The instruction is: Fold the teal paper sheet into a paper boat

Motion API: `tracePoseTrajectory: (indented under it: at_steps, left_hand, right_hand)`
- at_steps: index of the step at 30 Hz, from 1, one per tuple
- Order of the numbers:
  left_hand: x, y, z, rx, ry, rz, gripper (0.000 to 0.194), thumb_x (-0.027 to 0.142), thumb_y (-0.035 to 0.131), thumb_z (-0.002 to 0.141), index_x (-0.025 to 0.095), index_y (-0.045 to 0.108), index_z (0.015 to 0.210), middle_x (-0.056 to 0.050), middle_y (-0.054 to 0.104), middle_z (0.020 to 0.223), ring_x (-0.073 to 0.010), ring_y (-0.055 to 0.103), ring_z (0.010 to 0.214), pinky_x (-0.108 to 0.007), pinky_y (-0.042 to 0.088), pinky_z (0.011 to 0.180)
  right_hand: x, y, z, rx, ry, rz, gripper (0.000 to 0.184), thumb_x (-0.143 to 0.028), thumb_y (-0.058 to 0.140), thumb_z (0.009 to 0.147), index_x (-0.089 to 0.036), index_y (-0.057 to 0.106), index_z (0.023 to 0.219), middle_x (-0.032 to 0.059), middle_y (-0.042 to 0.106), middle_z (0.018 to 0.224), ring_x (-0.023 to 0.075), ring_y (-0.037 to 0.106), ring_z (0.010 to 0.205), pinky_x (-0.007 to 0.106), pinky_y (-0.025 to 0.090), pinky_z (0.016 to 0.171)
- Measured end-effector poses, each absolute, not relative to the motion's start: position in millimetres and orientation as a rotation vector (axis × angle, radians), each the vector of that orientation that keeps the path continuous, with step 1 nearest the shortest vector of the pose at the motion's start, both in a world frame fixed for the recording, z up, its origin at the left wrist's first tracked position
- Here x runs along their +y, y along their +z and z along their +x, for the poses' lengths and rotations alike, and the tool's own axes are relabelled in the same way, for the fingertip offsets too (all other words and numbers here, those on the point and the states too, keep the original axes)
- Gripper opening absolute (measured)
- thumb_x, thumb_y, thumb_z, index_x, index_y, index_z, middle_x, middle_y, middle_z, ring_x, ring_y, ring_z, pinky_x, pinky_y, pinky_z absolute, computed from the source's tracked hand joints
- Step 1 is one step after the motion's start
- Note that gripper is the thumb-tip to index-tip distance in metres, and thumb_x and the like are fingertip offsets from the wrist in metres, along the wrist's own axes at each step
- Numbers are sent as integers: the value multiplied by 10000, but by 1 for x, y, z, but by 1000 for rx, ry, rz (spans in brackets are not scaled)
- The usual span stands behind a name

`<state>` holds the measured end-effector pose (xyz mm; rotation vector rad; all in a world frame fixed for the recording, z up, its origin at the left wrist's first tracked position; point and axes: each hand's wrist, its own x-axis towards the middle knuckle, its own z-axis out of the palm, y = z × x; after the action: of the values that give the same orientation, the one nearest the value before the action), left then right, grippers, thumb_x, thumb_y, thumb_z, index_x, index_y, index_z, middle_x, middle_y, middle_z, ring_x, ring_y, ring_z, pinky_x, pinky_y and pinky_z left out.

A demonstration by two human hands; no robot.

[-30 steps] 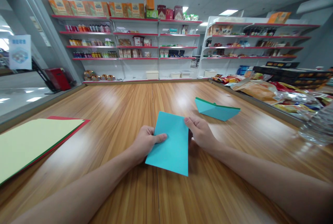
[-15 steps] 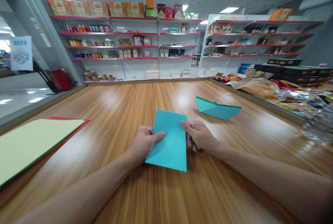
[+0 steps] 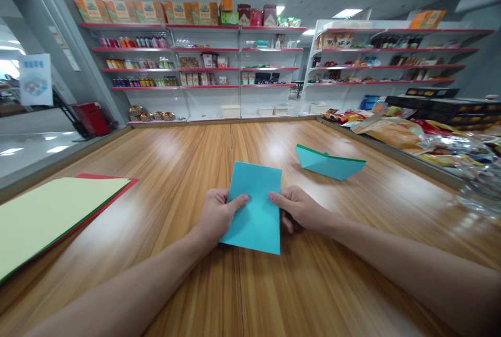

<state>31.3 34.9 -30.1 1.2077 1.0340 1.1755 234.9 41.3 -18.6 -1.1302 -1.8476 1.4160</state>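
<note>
A blue sheet of paper (image 3: 256,222), rectangular and possibly folded, is held up above the table between my two hands. My left hand (image 3: 219,214) grips its left edge, the thumb flat on the front face and the other fingers hidden behind. On the opposite edge, my right hand (image 3: 299,207) pinches the paper with the thumb on the front and fingers curled behind. Beyond my right hand a folded paper boat (image 3: 331,164), blue with a green upper edge, rests on the table.
At the left lies a stack of coloured paper (image 3: 58,206), pale yellow on top with green and red below. Packaged snacks (image 3: 395,131) and black boxes (image 3: 442,110) line the right side, near a clear plastic container (image 3: 483,193). Stocked shelves (image 3: 203,68) stand behind the wooden table (image 3: 176,154).
My right thumb has slid a little down and inward on the blue paper. The paper has shifted very slightly; both hands keep hold of it.
</note>
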Motion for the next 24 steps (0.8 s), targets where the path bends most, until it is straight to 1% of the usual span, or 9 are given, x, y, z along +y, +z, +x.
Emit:
tracePoseTrajectory:
  at_steps: [3,6,10,12,16,18,20,22,24]
  left_hand:
    - [35,-31,31,1032,1195,1211,324,409,753,610,96,674,643,-46,628,565,-146,542,464,-256,411,455]
    - [35,-30,31,1024,1220,1212,328,415,755,604,98,673,636,-40,622,554,-142,534,454,-257,414,454]
    - [34,-28,32,1034,1253,1178,336,421,761,597,100,674,641,-33,614,545,-155,550,475,-263,425,460]
    - [34,-27,32,1044,1283,1151,341,425,764,594,100,670,639,-31,612,543,-158,551,479,-264,427,459]
    - [36,-27,33,1042,1331,1124,347,429,769,592,103,684,676,-38,634,580,-168,575,516,-264,442,482]
    - [37,-28,32,1055,1369,1116,342,429,773,587,109,683,669,-37,644,594,-155,566,505,-259,441,486]
    - [37,-28,31,1060,1394,1116,335,426,773,591,115,683,676,-31,644,599,-147,558,498,-255,437,485]
    - [38,-29,30,1063,1403,1120,333,428,767,603,117,683,688,-24,635,588,-150,560,504,-254,435,484]
    - [38,-29,30,1071,1416,1121,330,429,762,615,117,680,689,-20,624,576,-150,559,506,-252,433,484]
  right_hand:
    - [42,-22,233,-1882,1384,-1090,602,-660,419,803,-170,432,454,-36,418,300,50,346,250,171,213,280]
    - [41,-23,231,-1743,1313,-1152,566,-688,434,773,-191,413,501,-72,363,290,64,327,235,178,185,258]
    - [37,-19,230,-1941,1402,-1086,591,-662,409,805,-166,465,489,-20,473,358,58,385,295,171,246,304]
    - [35,-18,228,-1998,1402,-1071,596,-655,410,811,-165,466,476,-8,490,365,57,390,307,174,260,321]
    - [34,-23,222,-1811,1299,-1122,603,-714,412,766,-202,362,451,-60,347,292,57,290,258,191,170,286]
    - [33,-23,221,-1793,1285,-1117,624,-719,387,776,-202,344,429,-62,321,288,52,273,253,191,167,287]
    - [32,-21,222,-1868,1305,-1123,623,-689,371,808,-187,388,439,-43,384,309,52,311,265,183,208,298]
    - [29,-17,224,-1979,1349,-1100,570,-645,414,820,-165,473,519,-16,501,392,60,397,312,171,274,327]
    - [28,-15,225,-2047,1381,-1072,533,-619,432,826,-159,500,567,-1,555,447,66,434,341,167,304,345]
